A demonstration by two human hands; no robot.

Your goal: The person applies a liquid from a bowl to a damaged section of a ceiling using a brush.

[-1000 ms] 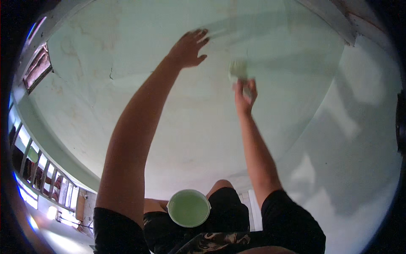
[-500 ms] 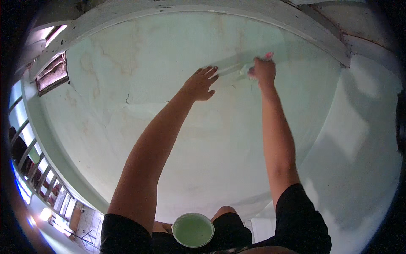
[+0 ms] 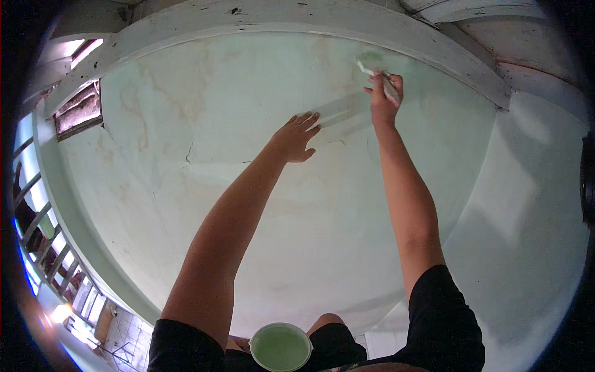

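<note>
My right hand (image 3: 385, 108) is closed round a paintbrush (image 3: 392, 93), high on the pale green wall (image 3: 279, 211). The brush's whitish tip points up and left, close against a darker green, wet-looking patch (image 3: 372, 57) below the beam. Lower and to the left, my left hand (image 3: 296, 139) holds nothing; its fingers are spread against the wall. A round tub of light green paint (image 3: 281, 347) sits between my thighs at the lower edge, with its white rim showing.
A whitish beam (image 3: 260, 17) crosses above the wall. Brownish stains and thin cracks mark the wall's left half. A small slatted opening (image 3: 79, 110) is at upper left, and a barred window (image 3: 46, 226) lies below it. A paler side wall (image 3: 514, 235) adjoins on the right.
My right hand has moved up slightly and turned, so the paintbrush now points up and left near the beam. My left hand keeps its place on the wall. The view has tilted slightly upward.
</note>
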